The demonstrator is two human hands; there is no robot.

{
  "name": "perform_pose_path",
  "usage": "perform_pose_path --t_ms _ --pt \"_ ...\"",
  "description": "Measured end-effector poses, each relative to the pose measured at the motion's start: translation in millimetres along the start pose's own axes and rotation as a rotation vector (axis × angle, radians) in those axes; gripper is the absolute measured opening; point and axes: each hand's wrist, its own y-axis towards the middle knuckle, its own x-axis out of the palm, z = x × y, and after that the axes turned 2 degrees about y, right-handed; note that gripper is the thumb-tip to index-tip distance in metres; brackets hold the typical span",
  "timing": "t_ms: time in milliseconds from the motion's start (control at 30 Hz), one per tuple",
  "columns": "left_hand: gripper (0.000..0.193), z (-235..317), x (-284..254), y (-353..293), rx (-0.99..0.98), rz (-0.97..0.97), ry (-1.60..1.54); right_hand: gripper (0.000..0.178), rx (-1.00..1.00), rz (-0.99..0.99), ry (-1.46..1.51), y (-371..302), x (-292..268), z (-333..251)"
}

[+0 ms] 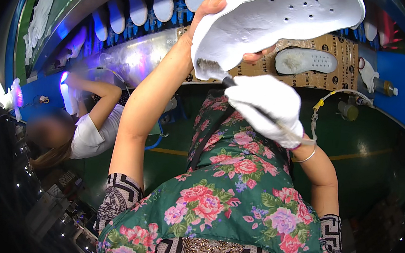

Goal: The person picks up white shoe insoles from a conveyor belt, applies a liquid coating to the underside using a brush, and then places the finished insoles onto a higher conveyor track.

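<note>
A large white shoe sole (264, 23) with small round holes toward its right end is raised in front of me. My bare left hand (200, 19) grips its left side, thumb along the upper edge and fingertips showing under the lower edge. My right hand (266, 108), in a white glove, is closed round a brush (212, 70). The dark bristles touch the sole's lower left end, and most of the handle is hidden by the glove. Behind the hands, a second sole (306, 62), greyish with holes, lies flat on a cardboard sheet (347, 67).
Several soles (136, 10) stand in a row on a blue rack along the far side. A white glove (368, 74) and a bottle (385, 87) lie at the right. A yellow-tagged cord (318, 105) runs to my right wrist. Another person (91, 126) works at the left.
</note>
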Motion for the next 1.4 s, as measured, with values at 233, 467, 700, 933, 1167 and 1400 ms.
perform_pose_path --t_ms 233,467,700,933,1167,1400 --pt "0.101 3.1 -13.2 -0.2 0.044 -0.113 -0.151 0.016 0.234 0.163 0.229 3.4 0.5 2.3" --pt "0.102 -6.9 -24.5 -16.5 0.029 0.113 -0.433 0.015 0.536 0.139 0.481 0.4 1.8 -3.5" --pt "0.089 -23.7 -29.4 -35.9 0.050 0.145 -0.349 0.016 0.754 0.226 0.881 -2.0 -8.6 6.1" --pt "0.083 -60.0 -13.7 -43.2 0.076 0.318 -0.455 0.017 0.166 0.163 -0.070 45.4 -52.5 22.6" --pt "0.087 -65.4 6.4 -44.5 0.064 0.369 -0.431 0.018 -0.057 0.234 -0.287 45.2 -49.4 22.6" --pt "0.120 -27.9 25.5 -41.0 0.182 -0.127 -0.189 0.015 0.485 0.531 0.765 -5.3 -87.4 0.8"
